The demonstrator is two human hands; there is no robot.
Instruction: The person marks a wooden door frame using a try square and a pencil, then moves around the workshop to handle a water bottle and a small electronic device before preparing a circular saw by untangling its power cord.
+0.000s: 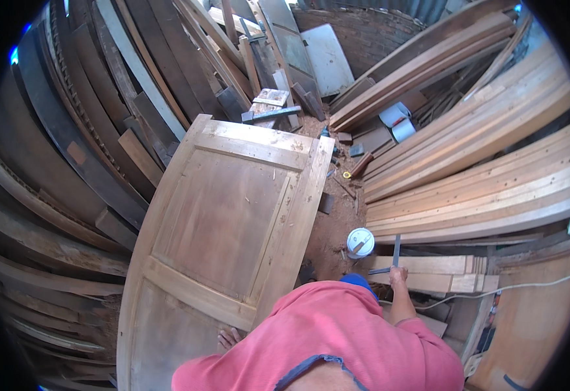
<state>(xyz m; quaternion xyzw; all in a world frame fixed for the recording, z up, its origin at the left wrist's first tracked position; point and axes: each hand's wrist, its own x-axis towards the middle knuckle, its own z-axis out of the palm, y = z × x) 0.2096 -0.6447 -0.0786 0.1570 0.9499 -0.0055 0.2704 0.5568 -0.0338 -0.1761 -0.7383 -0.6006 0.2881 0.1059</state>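
A large wooden panel door [223, 202] lies in front of me and to my left, with raised rails around its flat panels. My left hand [228, 337] rests on its lower panel, fingers apart, partly hidden by my pink shirt. Off to the right, my right hand [399, 276] is closed around a metal square [397, 249], whose two arms form an L. The square is over a stack of short boards [441, 265]. Just beyond it stands a white bucket [360, 238] with a wooden-looking hand tool [362, 244] across its top.
Long planks [480, 189] are stacked along the right side. Many boards [70, 143] lean at the left. Shavings cover the floor [327, 228], where a yellow tape roll [347, 174] lies. A pale cable [513, 285] crosses the right. White containers [399, 120] stand farther back.
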